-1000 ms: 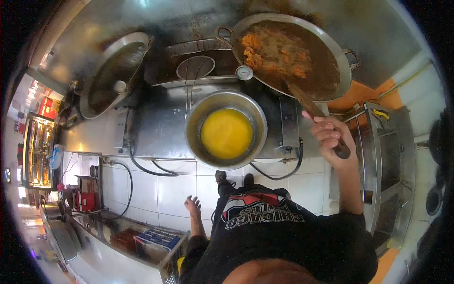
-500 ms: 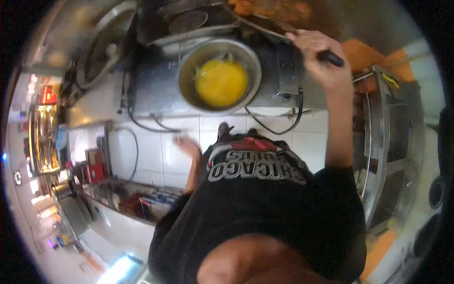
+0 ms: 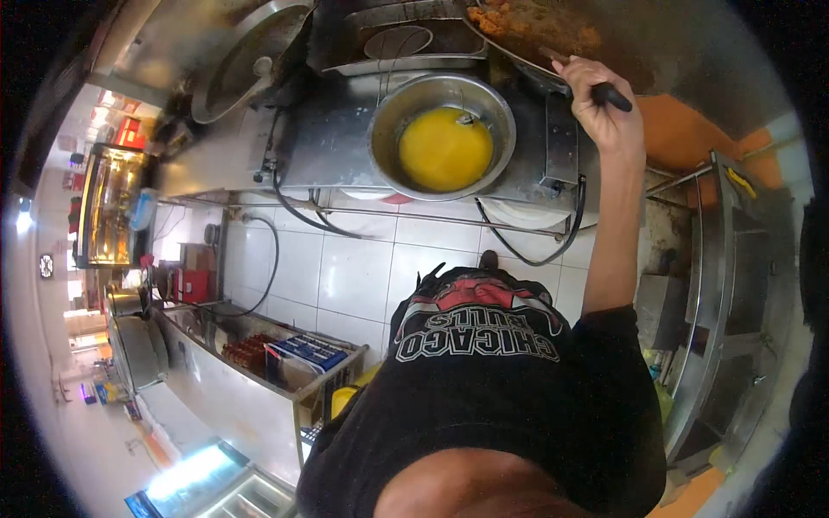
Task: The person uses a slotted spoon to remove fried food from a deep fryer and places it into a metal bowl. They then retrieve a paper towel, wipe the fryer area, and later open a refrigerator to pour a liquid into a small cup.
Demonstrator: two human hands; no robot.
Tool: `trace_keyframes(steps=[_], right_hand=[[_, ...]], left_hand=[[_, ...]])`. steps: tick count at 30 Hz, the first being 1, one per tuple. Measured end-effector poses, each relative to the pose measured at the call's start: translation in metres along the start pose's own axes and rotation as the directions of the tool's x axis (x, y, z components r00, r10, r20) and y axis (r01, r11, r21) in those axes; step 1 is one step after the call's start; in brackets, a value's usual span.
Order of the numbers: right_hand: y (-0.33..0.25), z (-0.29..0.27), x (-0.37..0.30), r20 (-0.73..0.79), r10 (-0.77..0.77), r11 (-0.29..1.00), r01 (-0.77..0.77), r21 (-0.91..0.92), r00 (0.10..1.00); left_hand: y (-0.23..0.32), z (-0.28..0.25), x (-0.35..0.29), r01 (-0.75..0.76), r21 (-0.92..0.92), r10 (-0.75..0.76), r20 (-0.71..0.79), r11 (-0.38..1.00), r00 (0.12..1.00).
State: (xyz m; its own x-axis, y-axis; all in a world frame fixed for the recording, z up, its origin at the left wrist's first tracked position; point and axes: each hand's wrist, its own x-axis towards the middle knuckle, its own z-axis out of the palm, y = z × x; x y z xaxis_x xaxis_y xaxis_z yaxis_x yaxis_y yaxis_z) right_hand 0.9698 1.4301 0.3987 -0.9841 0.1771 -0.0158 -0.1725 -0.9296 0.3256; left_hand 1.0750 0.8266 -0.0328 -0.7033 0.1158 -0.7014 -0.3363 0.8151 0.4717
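My right hand (image 3: pixel 603 125) is closed around the black handle of a long cooking utensil (image 3: pixel 613 97). Its shaft points left over a wide, dark wok (image 3: pixel 508 53) at the upper right, and its far end is hard to make out. Orange-brown pieces of food (image 3: pixel 540 24) lie in the wok. To the left of this hand, on the steel counter, stands a round metal bowl (image 3: pixel 382 147) with yellow liquid (image 3: pixel 445 151) in it. A small metal piece (image 3: pixel 465 119) shows at the liquid's far edge. My left hand is out of view.
Behind the bowl sits a rectangular metal pan (image 3: pixel 345 62) with a round wire strainer (image 3: pixel 397 41) over it. Another large wok (image 3: pixel 229 82) stands at the upper left. Black hoses (image 3: pixel 527 259) hang below the counter's front edge. A metal rack (image 3: pixel 704 285) stands on the right.
My left hand, earlier low beside my body, has gone out of view. The view has shifted, so the bowl appears farther right. My right hand keeps its hold on the utensil at the wok.
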Motion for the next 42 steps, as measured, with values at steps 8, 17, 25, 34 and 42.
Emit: trace_keyframes(steps=[8,17,25,34,42], right_hand=[[0.016,-0.010,-0.005,-0.019,-0.039,0.995,0.041,0.096,0.999],[-0.031,-0.019,0.002,0.048,-0.058,0.989,0.064,-0.130,0.997],[0.034,-0.091,-0.020,0.160,-0.209,0.837,0.261,-0.481,0.965],[0.286,-0.249,0.096,-0.480,0.275,0.275,-0.547,-0.791,0.833],[0.499,-0.289,0.239,-0.481,0.642,-0.111,-0.548,-0.829,0.597]], left_hand=[[-0.079,0.007,-0.028,0.068,-0.178,-0.075,-0.037,0.982,0.996],[-0.208,0.027,-0.059,0.133,-0.290,-0.126,0.040,0.948,0.991],[-0.167,-0.009,0.000,0.087,-0.197,-0.097,-0.042,0.977,0.994],[-0.049,-0.148,0.051,0.141,-0.345,-0.248,-0.287,0.928,0.925],[-0.135,-0.125,0.016,0.339,-0.473,-0.560,-0.477,0.813,0.677]])
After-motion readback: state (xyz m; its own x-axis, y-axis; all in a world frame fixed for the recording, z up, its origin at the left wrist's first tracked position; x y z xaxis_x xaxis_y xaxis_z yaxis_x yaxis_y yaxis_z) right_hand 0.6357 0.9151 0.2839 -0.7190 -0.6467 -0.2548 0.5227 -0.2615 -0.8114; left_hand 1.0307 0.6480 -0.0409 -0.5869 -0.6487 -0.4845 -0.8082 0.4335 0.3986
